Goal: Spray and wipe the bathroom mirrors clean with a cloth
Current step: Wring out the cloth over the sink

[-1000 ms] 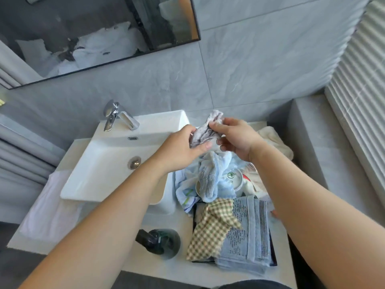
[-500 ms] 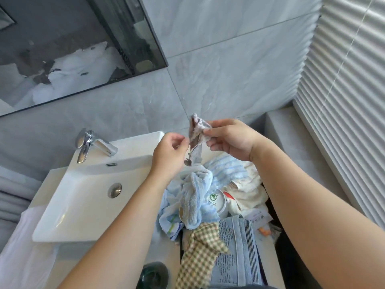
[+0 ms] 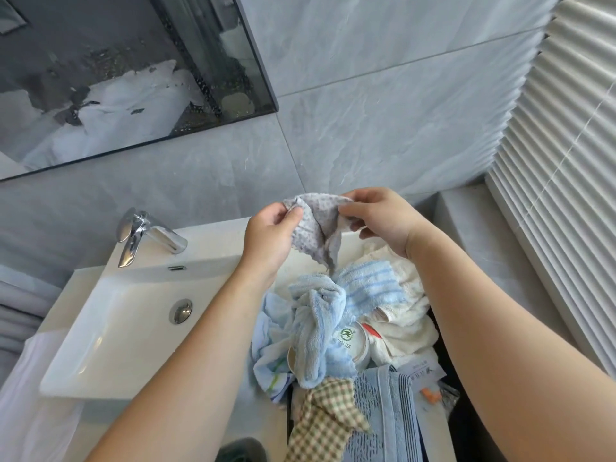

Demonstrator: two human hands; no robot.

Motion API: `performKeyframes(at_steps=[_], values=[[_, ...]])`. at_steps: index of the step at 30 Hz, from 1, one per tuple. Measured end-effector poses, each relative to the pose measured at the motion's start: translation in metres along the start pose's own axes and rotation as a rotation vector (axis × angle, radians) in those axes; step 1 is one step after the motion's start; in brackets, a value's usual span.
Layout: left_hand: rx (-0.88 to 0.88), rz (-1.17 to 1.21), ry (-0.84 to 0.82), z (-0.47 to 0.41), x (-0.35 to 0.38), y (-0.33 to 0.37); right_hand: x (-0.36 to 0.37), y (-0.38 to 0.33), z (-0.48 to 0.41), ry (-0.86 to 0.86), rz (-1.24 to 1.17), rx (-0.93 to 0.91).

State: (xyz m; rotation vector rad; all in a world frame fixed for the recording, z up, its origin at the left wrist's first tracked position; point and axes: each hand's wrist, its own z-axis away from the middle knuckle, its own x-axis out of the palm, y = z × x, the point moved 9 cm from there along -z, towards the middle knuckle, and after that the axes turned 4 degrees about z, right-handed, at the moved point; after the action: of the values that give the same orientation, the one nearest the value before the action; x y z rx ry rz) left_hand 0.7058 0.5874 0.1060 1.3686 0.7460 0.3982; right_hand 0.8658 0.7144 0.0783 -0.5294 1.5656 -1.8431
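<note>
I hold a small grey dotted cloth (image 3: 318, 230) spread between both hands above the counter, in front of the tiled wall. My left hand (image 3: 271, 235) pinches its left corner. My right hand (image 3: 378, 218) pinches its right edge, and the cloth's lower tip hangs down between them. The mirror (image 3: 110, 75) is on the wall at upper left, its glass speckled with droplets near the right side. The top of a dark green bottle (image 3: 241, 451) shows at the bottom edge.
A white basin (image 3: 110, 331) with a chrome tap (image 3: 146, 233) sits at lower left. A heap of blue, white and checked towels (image 3: 336, 331) and a round tin (image 3: 350, 341) covers the counter below my hands. White blinds (image 3: 563, 161) run along the right.
The cloth, bunched and hanging from my right hand before, is now pulled open between both hands. My hands have risen and the view has tilted up toward the mirror.
</note>
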Motion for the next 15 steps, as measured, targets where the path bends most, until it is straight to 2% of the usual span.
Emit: performKeyframes(at_steps=[3,7,13,15], values=[[0.109,-0.157,-0.012,-0.002,-0.006,0.012,-0.016,-0.005,-0.005,0.134,0.103,-0.05],[0.192,-0.36,0.009,-0.006,-0.013,0.021,-0.025,-0.009,-0.01,0.225,0.09,-0.075],[0.164,-0.426,0.079,-0.009,-0.032,0.014,-0.045,-0.017,0.001,0.435,0.019,-0.19],[0.152,-0.4,0.087,-0.009,-0.037,0.013,-0.052,-0.023,0.007,0.502,0.069,-0.237]])
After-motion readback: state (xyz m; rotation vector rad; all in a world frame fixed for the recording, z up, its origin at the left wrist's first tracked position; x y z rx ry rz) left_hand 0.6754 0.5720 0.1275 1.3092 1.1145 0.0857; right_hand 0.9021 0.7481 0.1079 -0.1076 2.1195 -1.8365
